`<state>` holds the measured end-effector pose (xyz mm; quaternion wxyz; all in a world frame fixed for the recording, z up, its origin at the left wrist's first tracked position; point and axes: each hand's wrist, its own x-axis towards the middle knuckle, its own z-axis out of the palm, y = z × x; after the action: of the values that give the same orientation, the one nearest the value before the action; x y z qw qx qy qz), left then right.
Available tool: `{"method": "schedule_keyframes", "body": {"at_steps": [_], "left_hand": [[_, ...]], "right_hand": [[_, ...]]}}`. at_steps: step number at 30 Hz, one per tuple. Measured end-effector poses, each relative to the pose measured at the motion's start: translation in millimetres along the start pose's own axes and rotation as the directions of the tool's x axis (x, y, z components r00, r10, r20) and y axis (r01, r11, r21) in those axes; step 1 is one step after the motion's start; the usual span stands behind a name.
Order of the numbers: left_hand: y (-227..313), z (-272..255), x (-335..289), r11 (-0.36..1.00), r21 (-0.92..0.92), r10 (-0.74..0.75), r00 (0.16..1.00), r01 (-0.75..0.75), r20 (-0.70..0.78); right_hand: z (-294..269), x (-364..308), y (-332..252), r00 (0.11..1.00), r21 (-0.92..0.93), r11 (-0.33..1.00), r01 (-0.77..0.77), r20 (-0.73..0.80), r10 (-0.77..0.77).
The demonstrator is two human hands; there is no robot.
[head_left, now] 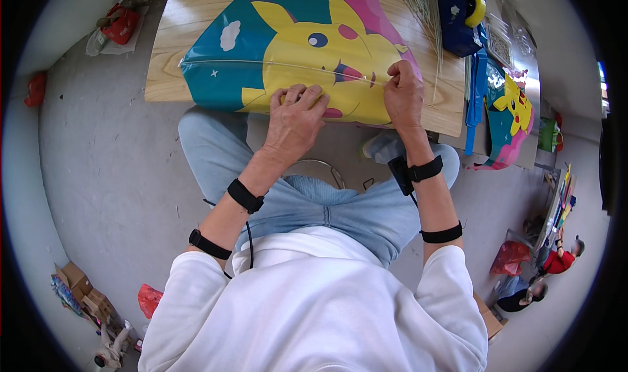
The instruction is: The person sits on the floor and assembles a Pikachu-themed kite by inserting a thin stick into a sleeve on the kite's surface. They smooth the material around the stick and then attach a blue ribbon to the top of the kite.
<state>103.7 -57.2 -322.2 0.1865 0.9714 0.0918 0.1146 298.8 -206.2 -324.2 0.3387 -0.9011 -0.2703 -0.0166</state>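
A glossy printed plastic sheet or bag (301,38), teal, pink and yellow with a large cartoon face, lies across the wooden table and reaches its near edge. A thin pale line, a seam or narrow strip, runs across it from the left toward my right hand. My left hand (291,120) is closed at the sheet's near edge, fingers curled over the yellow part. At the right side of the face, my right hand (404,97) is closed in a pinch just above the sheet. What sits between its fingertips is too small to make out.
Thin pale strips (424,18) lie at the table's far right, beside a dark blue tape dispenser (456,25) with yellow tape. Another printed piece (510,110) hangs over the right side. Red bags (121,24) and cardboard boxes (77,280) stand on the floor; people are at lower right and lower left.
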Motion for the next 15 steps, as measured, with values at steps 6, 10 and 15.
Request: {"method": "schedule_keyframes", "body": {"at_steps": [6,10,15], "left_hand": [[0.6,-0.6,0.0,1.000,-0.001,-0.002,1.000,0.002,0.006],[0.5,-0.7,-0.5,1.000,-0.009,-0.005,1.000,0.005,0.008],[0.4,-0.1,-0.2,1.000,-0.007,-0.005,1.000,0.005,0.006]], "right_hand": [[3.7,-1.9,3.1,1.000,-0.036,0.999,0.018,-0.005,-0.018],[4.0,-2.0,1.8,0.998,-0.068,0.996,0.062,-0.019,-0.063],[5.1,-4.0,2.1,0.997,-0.119,0.990,0.082,-0.007,-0.083]]}}
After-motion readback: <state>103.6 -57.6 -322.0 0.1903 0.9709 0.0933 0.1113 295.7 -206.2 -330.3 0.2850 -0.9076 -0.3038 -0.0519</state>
